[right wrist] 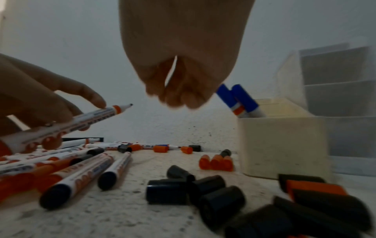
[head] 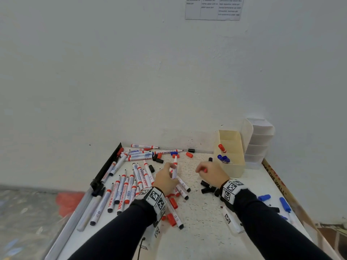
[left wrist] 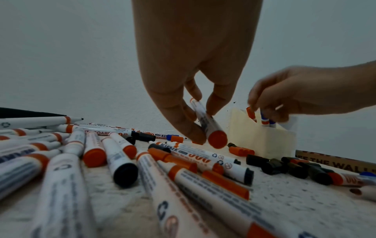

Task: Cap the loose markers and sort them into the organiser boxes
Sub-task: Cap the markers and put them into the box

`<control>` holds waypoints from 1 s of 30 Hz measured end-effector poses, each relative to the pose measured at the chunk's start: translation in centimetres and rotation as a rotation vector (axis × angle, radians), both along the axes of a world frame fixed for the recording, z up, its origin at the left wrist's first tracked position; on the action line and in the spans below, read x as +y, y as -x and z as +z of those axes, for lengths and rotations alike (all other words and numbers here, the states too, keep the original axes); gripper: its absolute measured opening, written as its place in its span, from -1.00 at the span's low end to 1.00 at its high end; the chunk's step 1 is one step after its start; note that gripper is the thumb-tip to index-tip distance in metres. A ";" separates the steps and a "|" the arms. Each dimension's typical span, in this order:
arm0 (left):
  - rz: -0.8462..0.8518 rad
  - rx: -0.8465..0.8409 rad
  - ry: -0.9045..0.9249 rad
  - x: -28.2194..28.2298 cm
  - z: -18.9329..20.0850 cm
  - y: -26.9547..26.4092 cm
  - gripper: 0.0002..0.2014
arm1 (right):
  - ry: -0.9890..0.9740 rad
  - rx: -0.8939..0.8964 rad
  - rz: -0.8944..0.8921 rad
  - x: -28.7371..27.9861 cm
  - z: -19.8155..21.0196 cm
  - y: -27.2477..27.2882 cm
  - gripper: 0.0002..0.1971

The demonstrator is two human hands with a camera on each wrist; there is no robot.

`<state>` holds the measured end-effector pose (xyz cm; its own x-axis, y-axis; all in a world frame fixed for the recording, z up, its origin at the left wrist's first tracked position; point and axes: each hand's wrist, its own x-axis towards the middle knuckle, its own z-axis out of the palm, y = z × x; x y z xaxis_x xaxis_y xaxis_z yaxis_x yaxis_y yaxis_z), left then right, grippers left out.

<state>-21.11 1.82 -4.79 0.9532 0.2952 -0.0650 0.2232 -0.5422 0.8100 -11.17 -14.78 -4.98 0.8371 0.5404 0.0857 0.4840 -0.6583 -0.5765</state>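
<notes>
My left hand (head: 170, 170) pinches an uncapped red marker (head: 175, 166) and holds it tip-up above the table; the left wrist view shows its red butt end (left wrist: 217, 139) below the fingers (left wrist: 217, 103). To its right my right hand (head: 201, 170) hovers with its fingers curled round a small red piece (head: 205, 170), apparently a cap. In the right wrist view those fingers (right wrist: 179, 99) hide it. The cream organiser box (head: 233, 170) behind the right hand holds one red capped marker (head: 222, 148) and two blue ones (head: 223, 158).
Many uncapped markers (head: 127, 186) lie on the left half of the table. Black caps (head: 207, 187) sit under my right wrist and red caps (head: 173, 202) near my left wrist. Blue caps (head: 264, 197) lie at the right. A white organiser (head: 258, 139) stands against the wall.
</notes>
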 end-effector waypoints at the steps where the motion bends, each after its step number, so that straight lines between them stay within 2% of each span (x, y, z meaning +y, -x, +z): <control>1: -0.002 0.003 0.001 0.2 0.0 0.2 -0.62 | 0.144 0.083 -0.002 0.5 -0.4 -0.4 -0.71; 4: -0.002 0.007 -0.002 1.2 -0.1 0.6 -0.59 | 0.508 0.119 -0.082 1.3 -1.9 -1.3 -0.47; 7: -0.010 0.034 -0.041 2.4 -0.1 0.8 -0.57 | 0.640 0.146 -0.139 1.4 -2.6 -1.5 -0.38; 10: -0.001 0.037 -0.078 3.4 -0.4 0.9 -0.57 | 0.678 0.065 -0.148 1.6 -2.9 -1.6 -0.45; 12: 0.021 0.043 -0.089 3.8 -0.7 0.7 -0.60 | 0.625 0.008 -0.167 1.8 -3.2 -1.9 -0.53; 17: 0.046 0.039 -0.098 4.0 -1.2 0.3 -0.66 | 0.564 0.036 -0.222 2.5 -3.3 -2.0 -0.63; 21: 0.022 0.053 -0.113 4.1 -1.2 0.5 -0.65 | 0.286 0.001 -0.284 2.5 -2.9 -2.0 -0.94; 25: -0.003 0.066 -0.191 4.0 -1.0 0.8 -0.65 | -0.039 -0.049 -0.187 3.1 -1.3 -1.1 -0.88; 30: -0.044 0.051 -0.179 3.3 -0.7 1.3 -0.62 | -0.100 0.060 0.048 3.8 -0.4 0.2 -0.82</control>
